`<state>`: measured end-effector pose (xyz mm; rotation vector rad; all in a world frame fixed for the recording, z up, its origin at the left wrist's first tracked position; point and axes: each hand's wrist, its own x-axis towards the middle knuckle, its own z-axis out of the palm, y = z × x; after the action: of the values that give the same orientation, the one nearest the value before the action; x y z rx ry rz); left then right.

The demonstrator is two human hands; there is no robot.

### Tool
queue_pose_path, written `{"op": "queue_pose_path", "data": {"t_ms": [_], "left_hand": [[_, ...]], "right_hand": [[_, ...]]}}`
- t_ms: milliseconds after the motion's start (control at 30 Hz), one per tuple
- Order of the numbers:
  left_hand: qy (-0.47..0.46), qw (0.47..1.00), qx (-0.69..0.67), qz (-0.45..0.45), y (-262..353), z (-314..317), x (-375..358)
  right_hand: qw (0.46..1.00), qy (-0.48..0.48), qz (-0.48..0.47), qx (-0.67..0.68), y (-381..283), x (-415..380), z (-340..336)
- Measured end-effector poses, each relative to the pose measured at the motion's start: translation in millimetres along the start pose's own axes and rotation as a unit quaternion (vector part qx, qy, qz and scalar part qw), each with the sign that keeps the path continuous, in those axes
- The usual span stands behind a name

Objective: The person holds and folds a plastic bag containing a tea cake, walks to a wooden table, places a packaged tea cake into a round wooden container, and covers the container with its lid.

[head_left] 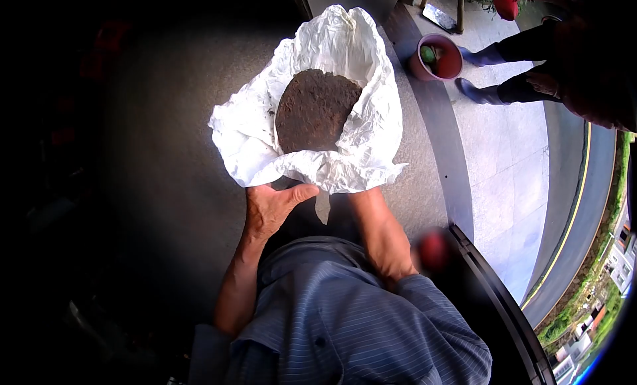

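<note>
A dark brown, rough, roundish cake [317,111] lies in crumpled white paper [249,129], which is spread open around it. My left hand [269,202] is under the near left edge of the paper, its thumb showing and its other fingers hidden beneath. My right hand is beneath the near right side; only the wrist [368,202] and forearm show, and the paper covers the fingers. Both hands support the paper in front of my body. Small dark crumbs dot the paper left of the cake.
A pink bucket [416,68] with something green and red inside stands at the upper right. Beside it is a person in blue boots [483,93]. A dark-framed edge [501,299] runs along the lower right. Beyond the paved floor [491,159] curves a road [564,252].
</note>
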<state>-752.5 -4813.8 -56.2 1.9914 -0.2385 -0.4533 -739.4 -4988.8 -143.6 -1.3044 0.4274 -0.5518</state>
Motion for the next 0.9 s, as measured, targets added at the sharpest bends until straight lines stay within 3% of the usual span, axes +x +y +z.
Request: {"op": "queue_pose_path", "data": {"t_ms": [33, 67, 133, 267, 300, 400, 533, 633, 733, 767, 900], "left_hand": [[0.048, 0.996, -0.065, 0.043, 7.1, 4.2, 6.0], [0.02, 0.998, -0.053, -0.02, 18.4, 19.5, 4.7], [0.144, 0.977, -0.007, 0.157, 41.7, 25.9, 10.8], [0.14, 0.946, 0.131, 0.261, 32.3, 24.1, 16.4], [0.147, 0.949, 0.112, 0.255, 36.3, 22.4, 13.6], [0.157, 0.896, 0.241, 0.339, 58.5, 4.6, 5.4], [0.186, 0.865, 0.28, 0.374, 95.9, -10.7, -6.6], [0.191, 0.874, 0.153, 0.419, 121.7, -13.1, -18.6], [0.225, 0.872, 0.17, 0.401, 162.3, -10.4, -48.6], [0.244, 0.875, 0.14, 0.394, 131.6, 2.2, -43.1], [0.222, 0.875, 0.162, 0.399, 165.9, 6.0, -64.6]], "right_hand": [[1.0, -0.002, -0.001, 0.006, -4.5, 0.3, 2.8], [1.0, 0.001, 0.003, 0.007, -1.6, 3.6, -9.4], [1.0, 0.002, 0.003, 0.01, -13.5, 3.8, -7.5], [1.0, 0.005, 0.011, 0.023, -28.1, 3.5, -6.6], [1.0, 0.006, 0.01, 0.026, -32.7, 1.4, -4.5], [0.999, 0.005, 0.009, 0.043, -51.7, -2.5, -0.7], [0.997, 0.001, 0.015, 0.074, -82.8, -6.0, 5.7], [0.994, -0.009, 0.015, 0.107, -113.4, -8.6, 7.8], [0.989, -0.021, 0.013, 0.147, -156.2, -10.9, 10.6], [0.988, -0.025, 0.014, 0.149, -133.0, -13.4, 8.9], [0.981, -0.042, 0.012, 0.191, -168.2, -21.1, 11.8]]}}
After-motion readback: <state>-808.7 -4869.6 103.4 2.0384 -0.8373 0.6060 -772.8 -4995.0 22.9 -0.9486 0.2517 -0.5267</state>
